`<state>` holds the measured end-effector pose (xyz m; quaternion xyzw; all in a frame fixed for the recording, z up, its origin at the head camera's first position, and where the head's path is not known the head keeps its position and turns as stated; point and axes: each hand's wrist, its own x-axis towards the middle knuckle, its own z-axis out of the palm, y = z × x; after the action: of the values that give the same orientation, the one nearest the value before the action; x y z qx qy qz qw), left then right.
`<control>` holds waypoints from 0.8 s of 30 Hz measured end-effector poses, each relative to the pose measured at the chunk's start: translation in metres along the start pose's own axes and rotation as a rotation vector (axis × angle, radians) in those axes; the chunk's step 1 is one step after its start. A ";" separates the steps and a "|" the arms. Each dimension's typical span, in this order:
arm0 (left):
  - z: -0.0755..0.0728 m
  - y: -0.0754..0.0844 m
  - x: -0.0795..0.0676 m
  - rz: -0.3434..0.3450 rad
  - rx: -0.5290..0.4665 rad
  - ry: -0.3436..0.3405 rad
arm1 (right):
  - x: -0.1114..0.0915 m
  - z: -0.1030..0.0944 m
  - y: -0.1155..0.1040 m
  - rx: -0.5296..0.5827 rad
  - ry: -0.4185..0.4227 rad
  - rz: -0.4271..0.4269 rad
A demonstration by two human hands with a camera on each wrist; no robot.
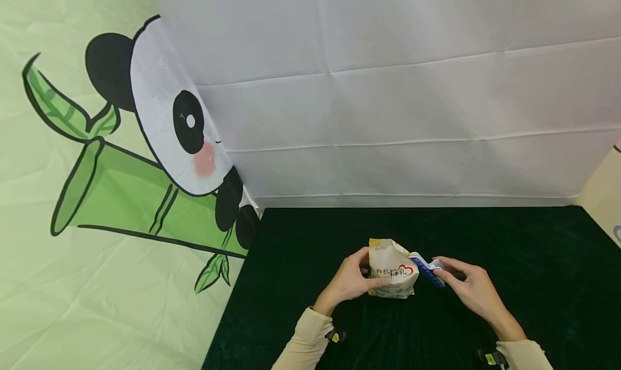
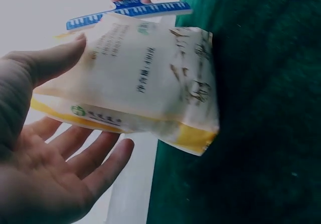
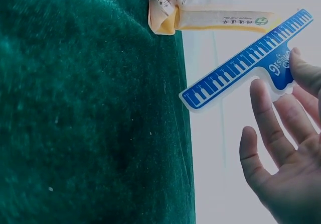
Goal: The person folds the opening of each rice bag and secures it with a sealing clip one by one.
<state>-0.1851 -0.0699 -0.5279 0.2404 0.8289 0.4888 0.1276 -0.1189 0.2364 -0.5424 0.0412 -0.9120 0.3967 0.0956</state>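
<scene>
A cream paper-like food bag (image 1: 392,275) with yellow edges, printed characters and a red heart stands in my left hand (image 1: 350,278). The thumb lies across the front of the bag, and the fingers go behind it. In the left wrist view, the bag (image 2: 145,73) shows its side and a yellow corner. My right hand (image 1: 468,286) pinches the handle of a blue and white clip (image 1: 428,270) with a piano-key pattern. This clip (image 3: 246,58) lies at the bag's upper edge; I cannot tell whether it bites the bag.
A dark green cloth (image 1: 301,262) covers the table. White sheeting (image 1: 388,105) hangs behind it, and a light green panda-print backdrop (image 1: 121,273) stands to the left. A cream panel (image 1: 604,192) shows at the right edge.
</scene>
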 end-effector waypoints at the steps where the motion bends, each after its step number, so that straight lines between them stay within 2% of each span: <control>1: 0.001 -0.002 -0.001 -0.002 0.002 -0.003 | 0.000 0.000 0.000 -0.003 0.005 -0.004; 6: 0.004 -0.006 -0.003 -0.002 -0.008 0.006 | 0.001 0.000 0.000 -0.002 0.029 -0.016; 13: 0.005 -0.008 -0.004 -0.012 -0.019 0.010 | 0.003 -0.001 -0.002 0.062 0.002 -0.030; 24: 0.006 -0.008 -0.001 -0.018 -0.018 0.011 | 0.008 -0.005 -0.004 0.065 -0.016 -0.037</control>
<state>-0.1834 -0.0695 -0.5380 0.2291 0.8273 0.4963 0.1296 -0.1259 0.2372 -0.5351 0.0642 -0.8984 0.4240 0.0944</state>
